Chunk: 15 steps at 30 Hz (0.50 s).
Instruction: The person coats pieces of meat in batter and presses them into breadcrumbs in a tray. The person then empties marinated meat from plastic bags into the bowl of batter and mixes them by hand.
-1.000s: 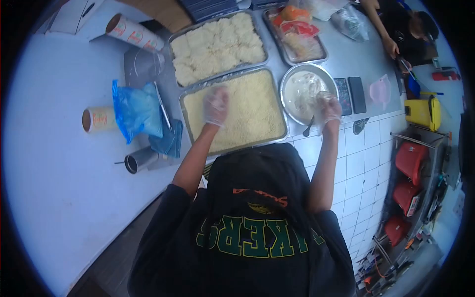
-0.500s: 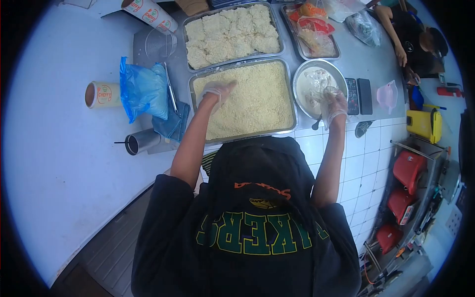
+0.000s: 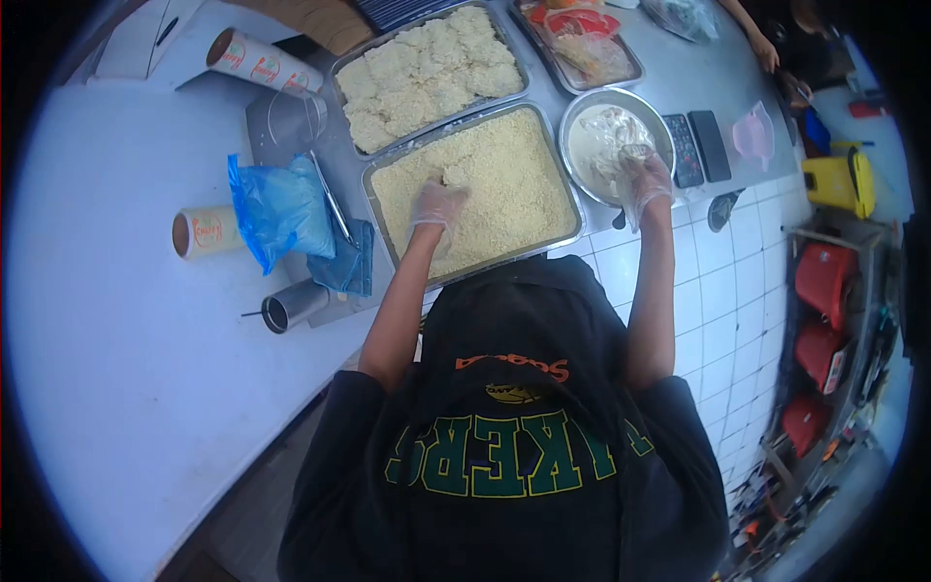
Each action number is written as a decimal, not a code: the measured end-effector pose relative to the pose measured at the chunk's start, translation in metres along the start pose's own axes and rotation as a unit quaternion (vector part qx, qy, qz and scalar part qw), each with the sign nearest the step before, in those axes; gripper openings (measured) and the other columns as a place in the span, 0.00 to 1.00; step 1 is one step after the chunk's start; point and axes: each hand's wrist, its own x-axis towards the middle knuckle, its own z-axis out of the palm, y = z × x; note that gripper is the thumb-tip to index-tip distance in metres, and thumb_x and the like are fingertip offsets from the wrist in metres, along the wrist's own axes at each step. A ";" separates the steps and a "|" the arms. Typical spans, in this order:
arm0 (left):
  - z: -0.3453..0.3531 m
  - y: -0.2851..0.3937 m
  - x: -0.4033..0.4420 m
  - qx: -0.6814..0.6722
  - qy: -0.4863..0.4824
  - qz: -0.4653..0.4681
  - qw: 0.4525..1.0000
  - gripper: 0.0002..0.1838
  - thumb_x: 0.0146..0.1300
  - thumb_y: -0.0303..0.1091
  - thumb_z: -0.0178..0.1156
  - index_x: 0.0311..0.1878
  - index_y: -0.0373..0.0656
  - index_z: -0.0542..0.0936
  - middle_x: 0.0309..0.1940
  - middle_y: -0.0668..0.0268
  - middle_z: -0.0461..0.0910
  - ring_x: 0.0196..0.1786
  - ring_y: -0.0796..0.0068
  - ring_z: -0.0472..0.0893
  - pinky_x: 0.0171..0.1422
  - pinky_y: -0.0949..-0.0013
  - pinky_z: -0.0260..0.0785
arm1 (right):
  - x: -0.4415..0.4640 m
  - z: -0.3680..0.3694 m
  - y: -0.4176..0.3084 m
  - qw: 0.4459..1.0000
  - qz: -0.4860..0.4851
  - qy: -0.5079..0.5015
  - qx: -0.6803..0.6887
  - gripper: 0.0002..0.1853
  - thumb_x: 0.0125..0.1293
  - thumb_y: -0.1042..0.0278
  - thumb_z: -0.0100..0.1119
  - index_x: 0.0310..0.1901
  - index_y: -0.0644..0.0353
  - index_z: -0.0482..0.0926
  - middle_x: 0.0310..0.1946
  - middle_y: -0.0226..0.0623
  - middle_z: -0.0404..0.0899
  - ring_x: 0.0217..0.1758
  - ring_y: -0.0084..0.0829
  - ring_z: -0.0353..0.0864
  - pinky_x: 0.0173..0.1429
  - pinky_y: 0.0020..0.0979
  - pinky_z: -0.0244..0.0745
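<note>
My left hand [image 3: 441, 206], in a clear plastic glove, is in the metal tray of pale breadcrumbs [image 3: 504, 184]. Its fingers are curled together, with a clump of crumbs at their tips. To the right, my gloved right hand [image 3: 647, 181] reaches over the near rim of a round metal bowl [image 3: 565, 155]. Its fingers are closed at the white batter [image 3: 596, 136], where wet, pale pieces lie; what they pinch is partly hidden. Behind the crumb tray, a second tray [image 3: 337, 89] holds several crumb-coated pieces in rows.
A blue bag [image 3: 281, 209], tongs [image 3: 332, 199] and a metal cup [image 3: 296, 306] are at the left. Right of the bowl lie a remote-like keypad [image 3: 683, 150], a black flat device [image 3: 711, 145] and a pink container [image 3: 753, 136]. Another person's arm [image 3: 752, 29] shows at the far right.
My left hand has moved right within the crumbs, and its fingers have curled in around some. My right hand stays in the bowl. The whole view has turned and shifted slightly.
</note>
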 end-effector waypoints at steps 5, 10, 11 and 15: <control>-0.013 0.017 -0.005 -0.200 -0.133 -0.079 0.968 0.31 0.49 0.49 0.71 0.47 0.31 0.81 0.38 0.47 0.84 0.43 0.53 0.84 0.44 0.57 0.73 | -0.008 0.004 -0.003 0.997 -0.039 0.022 -0.068 0.14 0.63 0.73 0.62 0.49 0.68 0.78 0.38 0.36 0.80 0.38 0.26 0.78 0.42 0.27 0.73; -0.007 0.028 -0.005 0.168 -0.061 0.026 0.984 0.31 0.52 0.54 0.67 0.47 0.32 0.81 0.39 0.46 0.84 0.44 0.49 0.83 0.47 0.57 0.73 | -0.009 0.008 0.000 0.997 -0.041 0.013 -0.064 0.14 0.61 0.73 0.63 0.47 0.69 0.79 0.37 0.36 0.81 0.39 0.25 0.78 0.45 0.28 0.73; -0.009 0.036 -0.009 0.174 -0.065 0.030 0.982 0.31 0.52 0.54 0.67 0.47 0.32 0.81 0.39 0.46 0.84 0.44 0.49 0.83 0.47 0.57 0.73 | -0.011 0.008 0.000 0.997 -0.039 0.020 -0.059 0.14 0.61 0.73 0.63 0.47 0.69 0.79 0.37 0.36 0.81 0.39 0.25 0.78 0.45 0.28 0.73; -0.025 0.052 -0.019 0.267 0.014 0.197 0.943 0.37 0.53 0.59 0.66 0.53 0.32 0.78 0.41 0.46 0.82 0.45 0.49 0.82 0.50 0.56 0.73 | -0.017 0.008 -0.008 0.999 -0.026 0.016 -0.028 0.13 0.61 0.73 0.63 0.46 0.69 0.80 0.37 0.37 0.82 0.39 0.25 0.79 0.45 0.29 0.73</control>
